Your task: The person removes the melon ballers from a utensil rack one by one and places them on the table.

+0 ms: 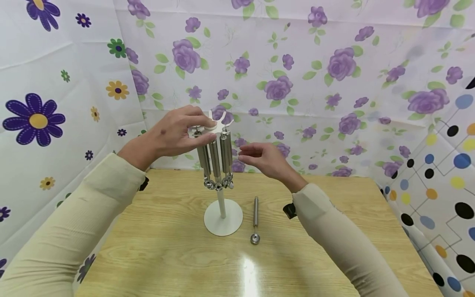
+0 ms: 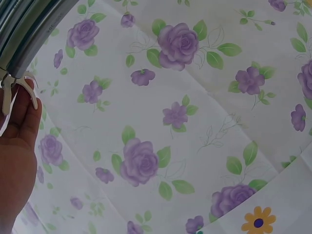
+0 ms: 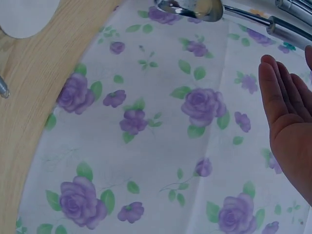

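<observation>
A white stand (image 1: 222, 225) with a round base and a pronged top stands on the table. Several small steel scoops (image 1: 225, 152) with thick tubular handles hang from its prongs, round heads downward. My left hand (image 1: 174, 131) grips the stand's top between thumb and fingers; in the left wrist view its fingertips lie by the prongs, at the frame's edge. To the right of the hanging scoops is my right hand (image 1: 270, 161), fingers extended and holding nothing. A loose steel scoop (image 1: 255, 214) lies on the table, right of the base, its head toward me.
The wooden table (image 1: 167, 247) reaches back to a flowered cloth wall (image 1: 297, 103). A patterned cloth (image 1: 41, 144) hangs at the left, and a dotted one (image 1: 441, 198) borders the right side. Dark wrist cameras (image 1: 290, 210) sit at the cuffs.
</observation>
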Demonstrator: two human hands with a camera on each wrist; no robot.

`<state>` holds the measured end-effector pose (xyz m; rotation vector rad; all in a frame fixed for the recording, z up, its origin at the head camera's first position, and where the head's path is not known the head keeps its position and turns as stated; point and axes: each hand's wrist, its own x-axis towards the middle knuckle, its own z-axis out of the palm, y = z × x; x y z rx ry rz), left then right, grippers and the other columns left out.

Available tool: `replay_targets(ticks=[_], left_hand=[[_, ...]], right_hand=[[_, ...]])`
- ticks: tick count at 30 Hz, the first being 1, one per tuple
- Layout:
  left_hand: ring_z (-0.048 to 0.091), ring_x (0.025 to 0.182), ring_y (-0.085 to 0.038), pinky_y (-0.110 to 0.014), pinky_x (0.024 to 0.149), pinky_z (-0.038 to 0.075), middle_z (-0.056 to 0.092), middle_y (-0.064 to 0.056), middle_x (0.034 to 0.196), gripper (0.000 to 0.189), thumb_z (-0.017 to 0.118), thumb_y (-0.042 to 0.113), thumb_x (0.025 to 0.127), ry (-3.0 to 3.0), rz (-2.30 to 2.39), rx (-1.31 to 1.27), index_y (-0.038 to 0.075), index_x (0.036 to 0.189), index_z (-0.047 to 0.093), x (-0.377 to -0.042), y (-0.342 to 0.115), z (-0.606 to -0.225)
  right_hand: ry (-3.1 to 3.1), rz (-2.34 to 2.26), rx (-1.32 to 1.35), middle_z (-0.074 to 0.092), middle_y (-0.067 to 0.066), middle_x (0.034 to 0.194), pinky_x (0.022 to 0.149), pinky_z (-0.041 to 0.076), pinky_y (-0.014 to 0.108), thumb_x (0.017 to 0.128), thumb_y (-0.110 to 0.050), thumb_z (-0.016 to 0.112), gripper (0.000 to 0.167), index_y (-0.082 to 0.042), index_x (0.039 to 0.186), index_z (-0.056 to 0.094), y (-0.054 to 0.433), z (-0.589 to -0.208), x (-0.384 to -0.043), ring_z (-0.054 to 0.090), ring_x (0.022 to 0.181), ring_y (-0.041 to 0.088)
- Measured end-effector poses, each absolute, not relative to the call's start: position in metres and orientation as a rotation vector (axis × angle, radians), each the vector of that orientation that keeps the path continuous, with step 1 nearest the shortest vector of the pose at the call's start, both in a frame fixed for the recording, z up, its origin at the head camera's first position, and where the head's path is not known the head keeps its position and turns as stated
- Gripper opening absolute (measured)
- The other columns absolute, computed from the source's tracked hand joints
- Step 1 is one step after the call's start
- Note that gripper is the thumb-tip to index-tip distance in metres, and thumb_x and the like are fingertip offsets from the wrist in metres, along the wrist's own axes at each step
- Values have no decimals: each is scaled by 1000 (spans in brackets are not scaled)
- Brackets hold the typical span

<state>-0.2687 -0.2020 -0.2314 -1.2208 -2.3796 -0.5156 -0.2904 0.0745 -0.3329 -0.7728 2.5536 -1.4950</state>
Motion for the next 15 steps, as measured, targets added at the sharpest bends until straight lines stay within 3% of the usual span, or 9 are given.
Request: replay_targets(ticks=[15], left_hand=[[57, 88, -22, -42, 75, 46, 66, -6, 101, 27, 71, 26, 93, -2418, -522, -1216, 8, 113, 75, -268, -200, -229]], right_hand=[[2293, -1675, -1027, 70, 11, 118, 90, 53, 36, 97, -8, 66, 33, -3, 130, 66, 50, -328, -297, 68, 103, 22]])
